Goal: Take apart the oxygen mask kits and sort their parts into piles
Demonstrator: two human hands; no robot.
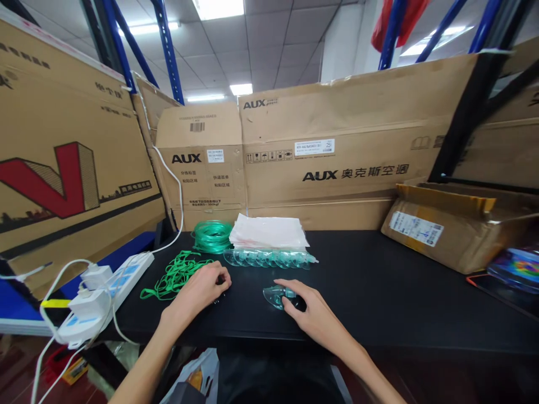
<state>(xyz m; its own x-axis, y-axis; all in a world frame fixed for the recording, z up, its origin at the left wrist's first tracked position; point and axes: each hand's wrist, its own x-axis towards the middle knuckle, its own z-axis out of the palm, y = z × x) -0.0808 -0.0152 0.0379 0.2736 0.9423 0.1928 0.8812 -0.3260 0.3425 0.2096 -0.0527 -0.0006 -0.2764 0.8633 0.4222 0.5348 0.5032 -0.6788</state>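
My right hand (309, 306) has its thumb and fingers around a clear green oxygen mask (274, 296) that lies on the black tabletop. To its left, my left hand (209, 285) hovers low over the table with its fingers curled into a pinch; whatever they hold is hidden. Some tiny shiny pieces (216, 301) show just below those fingertips. Beside the left hand lies a loose pile of green elastic straps (177, 275). A row of nested clear green masks (269, 258) stretches along the table behind both hands.
Behind the straps sits coiled green tubing (211, 236), beside a stack of white sheets (269, 232). A power strip (126, 275) with plugs and cables occupies the left edge. An opened cardboard box (446, 230) and a phone (505, 294) are at right. Cardboard panels (337, 123) wall the back.
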